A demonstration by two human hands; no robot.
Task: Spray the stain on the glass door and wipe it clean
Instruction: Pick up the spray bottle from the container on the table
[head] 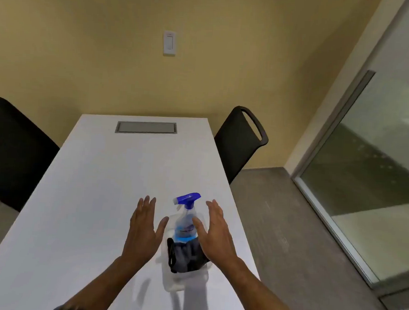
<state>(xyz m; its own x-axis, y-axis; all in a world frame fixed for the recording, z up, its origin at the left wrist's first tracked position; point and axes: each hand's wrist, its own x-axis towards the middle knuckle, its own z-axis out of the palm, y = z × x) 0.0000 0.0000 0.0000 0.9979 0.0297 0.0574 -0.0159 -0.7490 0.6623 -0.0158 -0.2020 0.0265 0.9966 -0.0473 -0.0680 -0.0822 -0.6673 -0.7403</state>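
Observation:
A clear spray bottle [186, 216] with a blue trigger head and blue liquid stands in a clear plastic bin [179, 282] on the white table [96, 184]. A dark grey cloth [185, 256] lies bunched in the same bin, in front of the bottle. My left hand [145, 228] hovers open just left of the bin, palm down. Just right of the bottle is my right hand [215, 232], open with fingers spread; neither hand holds anything. The glass door [375, 170] fills the right side of the view. No stain can be made out on it.
Two black chairs flank the table, one at the left [9, 152] and one at the far right corner [240, 140]. A grey cable hatch [146, 127] is set into the table's far end. Grey floor [290, 220] lies between table and door. A wall switch [169, 42] is on the yellow wall.

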